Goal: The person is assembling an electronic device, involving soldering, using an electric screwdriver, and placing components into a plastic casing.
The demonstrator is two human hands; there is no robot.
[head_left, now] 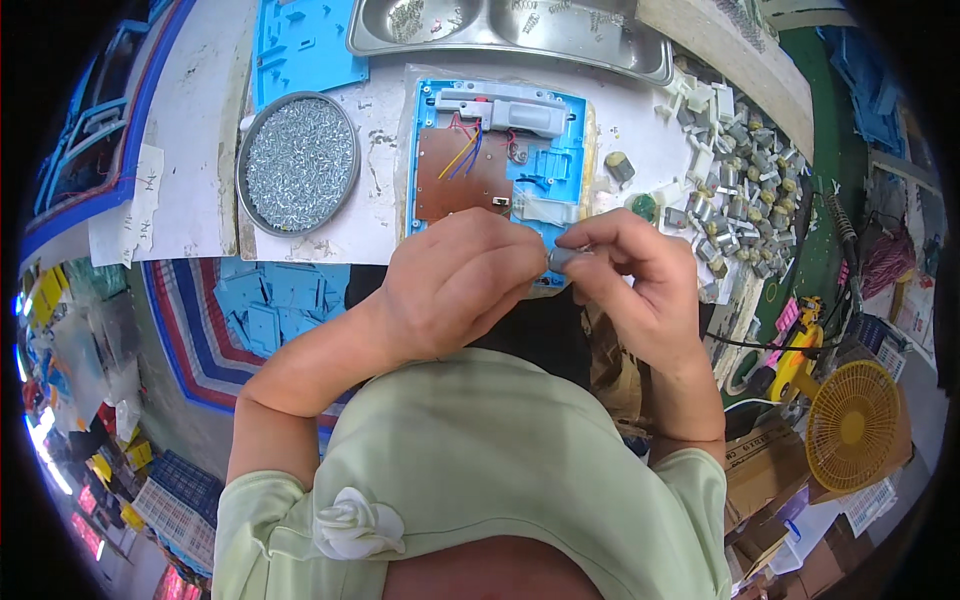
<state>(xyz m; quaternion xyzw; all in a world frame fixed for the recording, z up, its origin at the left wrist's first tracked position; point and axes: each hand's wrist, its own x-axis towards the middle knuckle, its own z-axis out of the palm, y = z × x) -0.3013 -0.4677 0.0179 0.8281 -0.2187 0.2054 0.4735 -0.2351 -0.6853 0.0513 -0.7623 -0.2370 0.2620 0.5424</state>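
Note:
My right hand (640, 290) pinches a small grey metal piece (562, 259), like a little motor, between thumb and forefinger. My left hand (462, 275) is closed right beside it; its fingertips are turned away, so what they grip is hidden. Both hands are over the near edge of a light-blue plastic housing (574, 110). Inside the housing are a brown circuit board (455, 185), a grey plastic part (520, 115) along the far side, and red, yellow and blue wires (472, 150). My left hand covers the board's near corner.
A round dish of small screws (300, 165) stands left of the housing. Small metal motors and white plastic parts (735, 190) lie heaped at right, with one loose motor (620, 166) nearer. Behind are a steel tray of springs (510, 50) and a blue panel (305, 50).

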